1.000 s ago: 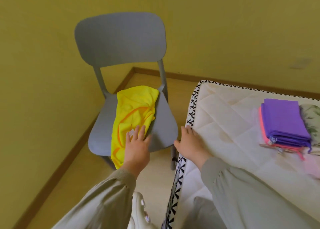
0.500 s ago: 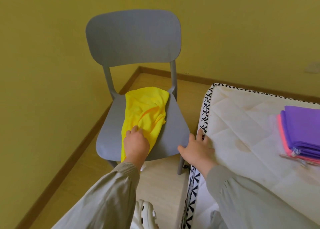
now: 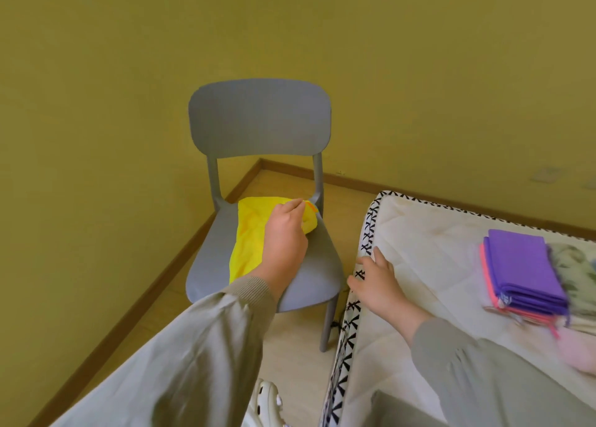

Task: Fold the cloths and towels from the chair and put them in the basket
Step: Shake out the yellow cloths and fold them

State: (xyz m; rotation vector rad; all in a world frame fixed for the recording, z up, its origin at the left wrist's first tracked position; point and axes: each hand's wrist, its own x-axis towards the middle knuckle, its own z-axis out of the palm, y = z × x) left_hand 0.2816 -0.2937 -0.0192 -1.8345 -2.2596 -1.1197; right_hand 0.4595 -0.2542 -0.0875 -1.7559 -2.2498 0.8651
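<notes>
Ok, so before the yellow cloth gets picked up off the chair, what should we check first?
1. Left hand has hold of the yellow cloth: ok, fingers curl on its far corner.
2. Cloth lies loose on the chair, nothing on top but the hand: ok.
3. Right hand free to help: ok, it rests open on the mattress edge.
4. Room to fold: ok, bare mattress beside the purple stack.
5. Basket ready: cannot tell, it is not in view.
</notes>
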